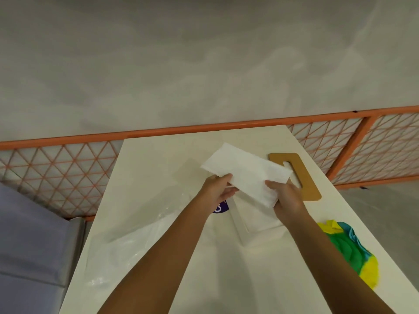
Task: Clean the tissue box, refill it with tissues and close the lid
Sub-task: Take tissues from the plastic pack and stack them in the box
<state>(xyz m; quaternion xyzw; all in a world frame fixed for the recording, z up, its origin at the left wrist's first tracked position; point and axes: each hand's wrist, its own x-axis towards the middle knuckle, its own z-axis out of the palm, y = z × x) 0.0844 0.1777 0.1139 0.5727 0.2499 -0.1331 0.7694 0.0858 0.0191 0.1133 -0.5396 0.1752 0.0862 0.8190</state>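
A white stack of tissues [247, 173] is held in the air above the table, tilted from upper left to lower right. My left hand [216, 189] grips its near left edge and my right hand [286, 198] grips its lower right end. Below the hands stands the white tissue box [251, 225], its top open, partly hidden by my right forearm. The brown wooden lid [303, 177] with a long slot lies flat on the table to the right of the tissues.
A clear plastic wrapper [145, 223] with a purple label [221, 208] lies on the left of the white table [158, 155]. A green, yellow and blue cloth [349, 248] lies near the right edge. An orange mesh fence [56, 164] runs behind the table.
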